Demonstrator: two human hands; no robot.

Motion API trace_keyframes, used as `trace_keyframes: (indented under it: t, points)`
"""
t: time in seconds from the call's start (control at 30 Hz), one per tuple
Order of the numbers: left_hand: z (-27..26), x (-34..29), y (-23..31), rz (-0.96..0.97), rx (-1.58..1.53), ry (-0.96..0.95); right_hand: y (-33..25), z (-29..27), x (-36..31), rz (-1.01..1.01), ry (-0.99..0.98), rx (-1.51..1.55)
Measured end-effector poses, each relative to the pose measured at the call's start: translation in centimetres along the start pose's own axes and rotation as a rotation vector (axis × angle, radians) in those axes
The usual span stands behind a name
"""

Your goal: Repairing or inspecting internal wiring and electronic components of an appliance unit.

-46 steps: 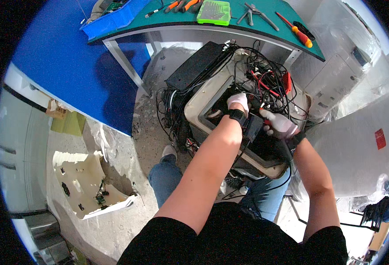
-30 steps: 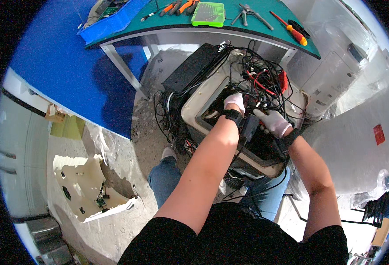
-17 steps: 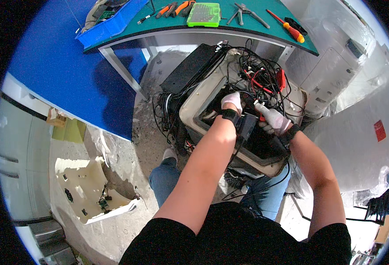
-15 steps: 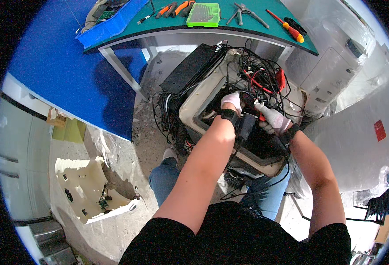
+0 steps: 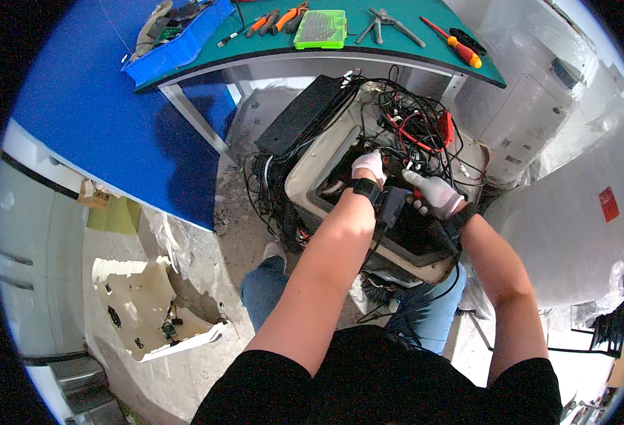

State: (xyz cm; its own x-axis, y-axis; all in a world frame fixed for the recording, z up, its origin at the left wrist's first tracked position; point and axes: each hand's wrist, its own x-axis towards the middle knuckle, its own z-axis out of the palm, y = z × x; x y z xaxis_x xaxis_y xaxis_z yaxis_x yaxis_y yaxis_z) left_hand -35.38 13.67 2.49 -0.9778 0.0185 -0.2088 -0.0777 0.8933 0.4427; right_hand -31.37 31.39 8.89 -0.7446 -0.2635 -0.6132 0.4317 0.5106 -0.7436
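Observation:
An open beige machine casing [image 5: 303,177] with a dark hollow stands tilted between my legs. Over its far part lies a tangle of black cables [image 5: 425,131] with some red wire in it. My left hand [image 5: 370,166], in a pale glove, reaches into the hollow with its fingers closed; its fingertips are hidden. To its right my right hand [image 5: 436,195], gloved too, has its fingers curled close to the cable ends, with a bit of red beside them. What either hand grips cannot be made out. A dark block [image 5: 395,205] sits between my wrists.
Beyond the casing a green-topped table [image 5: 255,44] carries pliers [image 5: 288,19], a green case [image 5: 320,30] and a screwdriver [image 5: 454,44]. A black box [image 5: 299,113] leans at the casing's left. A cream shell [image 5: 149,304] lies on the floor; wrapped machines [image 5: 574,205] stand right.
My right hand has shifted slightly up and left within the casing. My left hand stays nearly in place. The whole view has tilted a little.

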Motion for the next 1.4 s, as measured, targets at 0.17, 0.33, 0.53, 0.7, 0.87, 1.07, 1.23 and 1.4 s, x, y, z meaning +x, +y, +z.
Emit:
trace_keyframes:
  t: [0.17, 0.33, 0.53, 0.7, 0.87, 1.07, 1.23, 1.4]
  points:
    - [-0.9, 0.5, 0.2, 0.02, 0.087, -0.18, 0.7, 0.9, 0.8, -0.182, 0.334, -0.541]
    - [-0.3, 1.1, 0.0, -0.008, 0.147, -0.138, 0.0, 1.0, -0.6, -0.255, 0.381, -0.633]
    - [0.8, 2.3, -1.2, -0.049, 0.111, -0.167, -0.5, 1.2, -0.7, -0.318, 0.441, -0.693]
    - [0.0, 1.2, -0.4, 0.047, 0.107, -0.147, 0.1, 0.5, -1.2, -0.328, 0.43, -0.681]
    - [-0.7, 1.0, -1.0, 0.063, 0.056, -0.18, 0.3, 0.8, -0.5, -0.335, 0.437, -0.713]
    - [-0.9, 1.0, -0.1, 0.015, 0.061, -0.198, 1.9, 0.6, 0.4, -0.388, 0.487, -0.671]
    - [-0.6, 0.9, 0.3, -0.07, 0.226, -0.125, 1.4, 1.2, -0.4, -0.417, 0.515, -0.658]
    - [-1.2, 0.9, 1.1, -0.102, 0.247, -0.188, 1.8, 1.0, 0.0, -0.349, 0.489, -0.642]
